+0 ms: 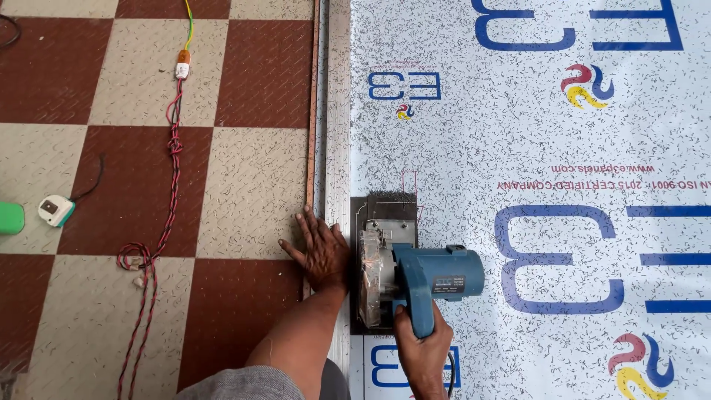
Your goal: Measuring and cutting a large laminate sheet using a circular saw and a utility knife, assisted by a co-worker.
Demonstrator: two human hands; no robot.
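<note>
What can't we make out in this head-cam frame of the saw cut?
- Saw blade: hidden behind the guard of the blue circular saw; contact with the panel not visible.
- Right hand fingers: wrapped round the handle, trigger hidden.
- Cut line under the saw's base plate: covered.
- Left hand: flat at the panel edge; what lies under the palm is hidden.
- Red twisted cable: both ends run out of frame.
- Green object: cut off by the left edge.

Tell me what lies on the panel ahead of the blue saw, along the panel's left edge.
Nothing visible does. Ahead of the blue circular saw, the left edge of the panel shows only its film. The left hand rests flat beside the saw, not ahead.
</note>
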